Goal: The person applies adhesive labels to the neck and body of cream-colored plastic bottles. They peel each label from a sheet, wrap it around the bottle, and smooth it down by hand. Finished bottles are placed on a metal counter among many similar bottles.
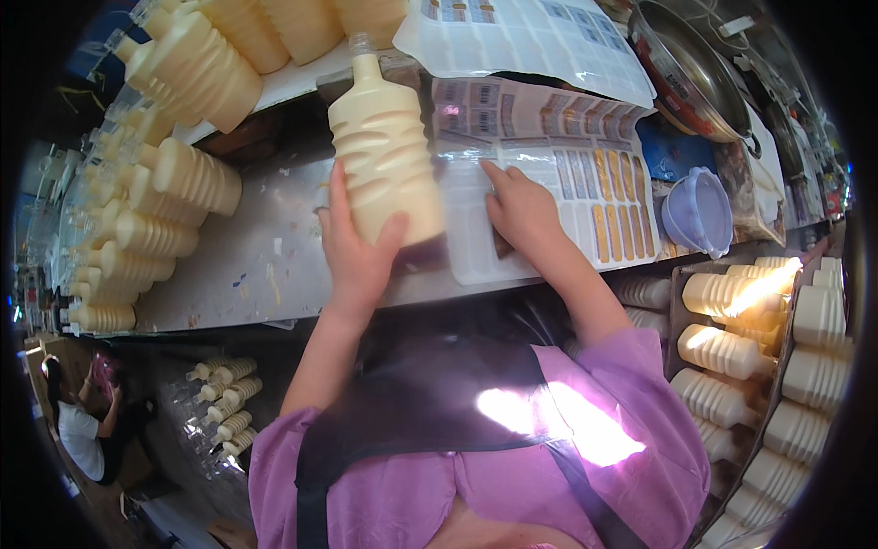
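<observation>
My left hand (360,254) grips the lower part of a cream plastic bottle (384,147) with wavy ridges and a clear threaded neck. Its fingers lie along the bottle's left side, the thumb across the lower front. The bottle lies tilted over the metal worktable (267,233), its neck pointing away from me. To its right, my right hand (525,209) rests over a sheet of stickers (576,171), thumb and index finger apart and no object visible between them. Gold and purple strip stickers remain on the sheet's right part; bare backing shows under the hand. The right fingertips' underside is hidden.
Several cream bottles (164,226) line the table's left, more standing at the back left. Another label sheet (521,41) lies behind. On the right are a metal pan (693,62), a lilac bucket (697,213) and crated bottles (720,346). A person (86,418) sits at lower left.
</observation>
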The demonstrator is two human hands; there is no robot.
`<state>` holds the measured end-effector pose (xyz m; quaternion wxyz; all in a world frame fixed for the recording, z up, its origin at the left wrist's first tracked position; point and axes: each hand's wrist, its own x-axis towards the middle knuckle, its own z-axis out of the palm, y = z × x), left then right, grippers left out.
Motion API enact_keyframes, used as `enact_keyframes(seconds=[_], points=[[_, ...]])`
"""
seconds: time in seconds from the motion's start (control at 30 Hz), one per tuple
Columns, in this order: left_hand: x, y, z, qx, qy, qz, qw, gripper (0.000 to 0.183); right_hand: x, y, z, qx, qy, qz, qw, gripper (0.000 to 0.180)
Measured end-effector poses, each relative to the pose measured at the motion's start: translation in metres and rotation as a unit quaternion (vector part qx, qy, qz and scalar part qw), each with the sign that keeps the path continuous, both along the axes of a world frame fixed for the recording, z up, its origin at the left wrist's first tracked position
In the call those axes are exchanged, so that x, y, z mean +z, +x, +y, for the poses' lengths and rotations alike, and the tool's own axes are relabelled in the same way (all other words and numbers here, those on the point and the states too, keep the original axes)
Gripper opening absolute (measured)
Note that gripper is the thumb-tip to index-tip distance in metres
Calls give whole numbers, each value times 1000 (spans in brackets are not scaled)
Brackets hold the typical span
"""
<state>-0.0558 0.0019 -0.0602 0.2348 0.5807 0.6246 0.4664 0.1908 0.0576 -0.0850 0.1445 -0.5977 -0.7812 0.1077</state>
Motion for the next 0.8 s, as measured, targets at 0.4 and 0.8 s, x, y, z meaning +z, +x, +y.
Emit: enact_keyframes(seconds=[0.4,0.8], points=[[-10,2,-3,12,29,-67,997,89,12,5,-42,82,-40,-171,981,55],[-15,2,-1,11,43,-91,995,88,27,19,-73,6,-10,-127,992,46]])
